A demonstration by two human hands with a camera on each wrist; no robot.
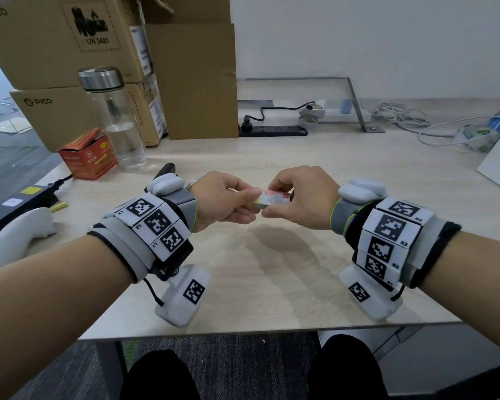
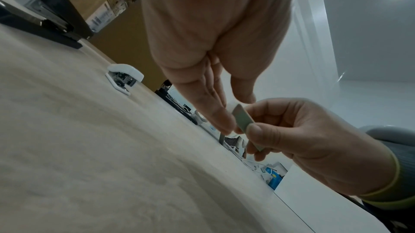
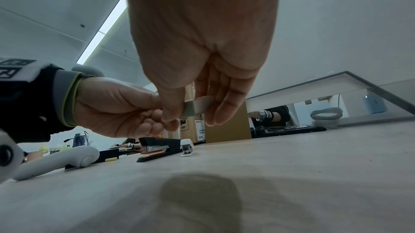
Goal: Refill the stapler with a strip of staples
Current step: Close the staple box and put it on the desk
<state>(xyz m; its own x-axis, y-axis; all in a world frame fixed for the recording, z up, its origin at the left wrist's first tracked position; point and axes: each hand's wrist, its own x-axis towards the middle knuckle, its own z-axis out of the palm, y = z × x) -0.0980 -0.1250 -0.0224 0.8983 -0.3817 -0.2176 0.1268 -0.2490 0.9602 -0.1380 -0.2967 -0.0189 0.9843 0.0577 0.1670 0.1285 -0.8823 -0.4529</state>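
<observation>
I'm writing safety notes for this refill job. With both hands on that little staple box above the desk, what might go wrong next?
1. The small staple box is pinched between the left hand and the right hand in mid-air; if it opens suddenly, staples may scatter over the desk.
2. There are two staplers: the black stapler and the white stapler. The strip may not fit both.

light: bright, even, overhead | shadows: soft, on desk [image 1: 272,255] beneath both hands | blur: wrist views soft, nearest palms smeared | edges: wide-angle bending
</observation>
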